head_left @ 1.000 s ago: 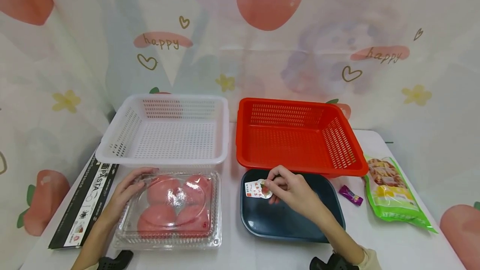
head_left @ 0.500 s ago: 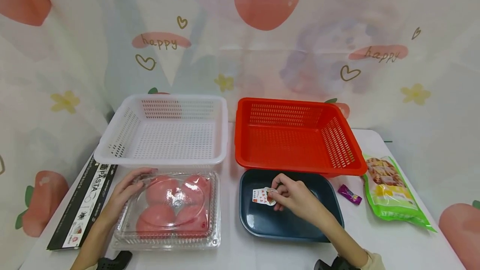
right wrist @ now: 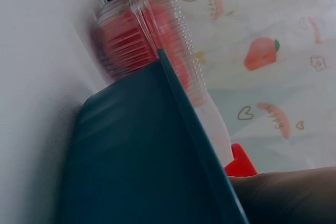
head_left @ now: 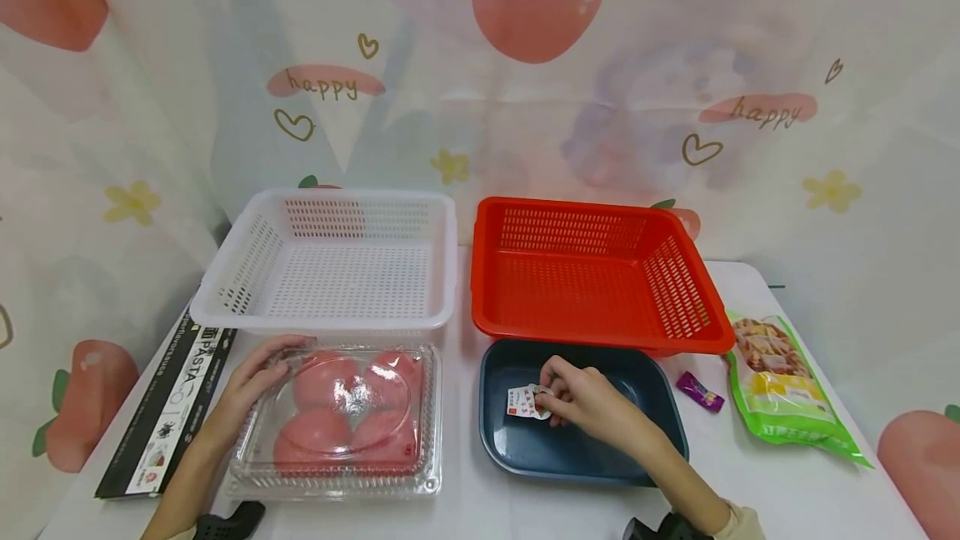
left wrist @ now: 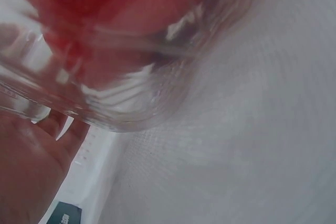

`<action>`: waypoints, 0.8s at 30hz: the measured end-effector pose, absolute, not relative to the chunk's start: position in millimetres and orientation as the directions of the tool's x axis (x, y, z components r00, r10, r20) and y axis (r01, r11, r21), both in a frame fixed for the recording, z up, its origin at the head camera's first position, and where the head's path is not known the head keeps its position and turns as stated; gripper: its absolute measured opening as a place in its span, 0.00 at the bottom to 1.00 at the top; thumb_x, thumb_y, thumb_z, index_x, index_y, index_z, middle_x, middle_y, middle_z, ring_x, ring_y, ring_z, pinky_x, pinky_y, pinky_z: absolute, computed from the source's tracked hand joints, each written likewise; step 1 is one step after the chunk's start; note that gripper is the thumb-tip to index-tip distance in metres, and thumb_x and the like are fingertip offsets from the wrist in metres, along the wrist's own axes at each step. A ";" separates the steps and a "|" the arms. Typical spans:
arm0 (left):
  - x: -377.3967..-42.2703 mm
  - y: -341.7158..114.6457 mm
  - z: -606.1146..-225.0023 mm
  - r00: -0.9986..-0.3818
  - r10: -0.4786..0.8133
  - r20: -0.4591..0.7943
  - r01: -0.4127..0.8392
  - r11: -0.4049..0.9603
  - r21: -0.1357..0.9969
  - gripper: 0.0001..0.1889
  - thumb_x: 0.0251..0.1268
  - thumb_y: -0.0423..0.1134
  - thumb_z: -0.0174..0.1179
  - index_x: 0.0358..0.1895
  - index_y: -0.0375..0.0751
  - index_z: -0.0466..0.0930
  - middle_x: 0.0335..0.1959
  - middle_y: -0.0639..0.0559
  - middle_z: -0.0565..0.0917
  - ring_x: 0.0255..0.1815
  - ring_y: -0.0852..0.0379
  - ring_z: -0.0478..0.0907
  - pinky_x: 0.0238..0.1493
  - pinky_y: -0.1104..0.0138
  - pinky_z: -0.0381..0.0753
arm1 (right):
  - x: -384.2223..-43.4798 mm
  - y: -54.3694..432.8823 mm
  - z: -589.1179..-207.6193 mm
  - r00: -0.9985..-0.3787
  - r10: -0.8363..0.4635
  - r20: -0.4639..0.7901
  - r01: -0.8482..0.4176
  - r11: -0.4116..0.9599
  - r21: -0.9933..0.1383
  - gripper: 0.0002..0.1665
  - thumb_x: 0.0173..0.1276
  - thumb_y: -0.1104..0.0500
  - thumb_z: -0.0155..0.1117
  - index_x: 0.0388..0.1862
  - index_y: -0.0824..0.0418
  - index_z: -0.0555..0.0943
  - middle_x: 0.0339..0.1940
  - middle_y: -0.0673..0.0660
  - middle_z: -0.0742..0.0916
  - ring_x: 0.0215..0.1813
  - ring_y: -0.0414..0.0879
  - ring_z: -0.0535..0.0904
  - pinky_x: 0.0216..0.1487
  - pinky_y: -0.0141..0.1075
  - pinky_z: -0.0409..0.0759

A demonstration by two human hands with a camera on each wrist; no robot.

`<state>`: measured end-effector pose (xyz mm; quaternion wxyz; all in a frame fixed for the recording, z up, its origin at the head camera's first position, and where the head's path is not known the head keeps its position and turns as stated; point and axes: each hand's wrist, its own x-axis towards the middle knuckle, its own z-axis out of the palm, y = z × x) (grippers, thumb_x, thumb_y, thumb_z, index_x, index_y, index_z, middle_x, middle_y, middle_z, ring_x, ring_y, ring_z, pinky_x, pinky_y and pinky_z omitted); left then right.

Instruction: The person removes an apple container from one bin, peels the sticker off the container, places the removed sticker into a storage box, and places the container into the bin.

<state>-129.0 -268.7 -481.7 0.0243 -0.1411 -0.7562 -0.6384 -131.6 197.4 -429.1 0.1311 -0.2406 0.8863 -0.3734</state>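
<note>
My right hand point(head_left: 588, 402) pinches a small white packet point(head_left: 528, 402) with red print and a strawberry picture, low over the dark blue tray point(head_left: 585, 467). In the right wrist view the tray's side point(right wrist: 121, 145) hides the fingers, and only part of the hand point(right wrist: 289, 195) shows. My left hand point(head_left: 251, 382) rests along the left side of a clear plastic clamshell box point(head_left: 337, 483), fingers reaching its far left corner. Several round pink things point(head_left: 322, 432) lie inside that box. In the left wrist view my left hand point(left wrist: 31, 166) lies right against the box wall point(left wrist: 131, 114).
A white basket point(head_left: 337, 323) and a red basket point(head_left: 600, 338) stand side by side at the back. To the left lies a long black pasta box point(head_left: 172, 415). On the right are a purple wrapped sweet point(head_left: 700, 391) and a green food bag point(head_left: 795, 390).
My right hand has moved slightly down and nearer to me with the small packet, deeper over the dark tray. The left hand stays on the box.
</note>
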 end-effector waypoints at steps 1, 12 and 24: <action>-128.8 -268.9 -481.8 -0.960 0.180 0.212 0.240 0.150 0.959 0.20 0.75 0.32 0.40 0.66 0.31 0.65 0.60 0.69 0.76 0.63 0.73 0.70 0.60 0.82 0.66 | -131.8 197.3 -429.9 -0.848 -0.526 -0.060 -0.327 0.610 -0.722 0.10 0.66 0.61 0.65 0.40 0.61 0.72 0.25 0.52 0.88 0.24 0.37 0.82 0.30 0.25 0.81; -129.3 -268.4 -481.3 -0.952 0.186 0.241 0.269 0.141 0.953 0.20 0.74 0.30 0.40 0.65 0.29 0.65 0.60 0.68 0.76 0.62 0.73 0.71 0.60 0.82 0.67 | -132.4 196.7 -434.9 -0.824 -0.560 -0.087 -0.345 0.618 -0.706 0.12 0.65 0.61 0.66 0.41 0.61 0.72 0.25 0.53 0.87 0.24 0.34 0.81 0.28 0.26 0.80; -129.9 -268.4 -481.5 -0.946 0.198 0.256 0.285 0.132 0.949 0.20 0.74 0.30 0.40 0.65 0.28 0.65 0.60 0.68 0.76 0.61 0.73 0.72 0.60 0.82 0.68 | -130.6 193.9 -436.6 -0.808 -0.581 -0.097 -0.357 0.614 -0.704 0.14 0.63 0.61 0.68 0.42 0.61 0.72 0.25 0.52 0.87 0.24 0.34 0.80 0.29 0.25 0.80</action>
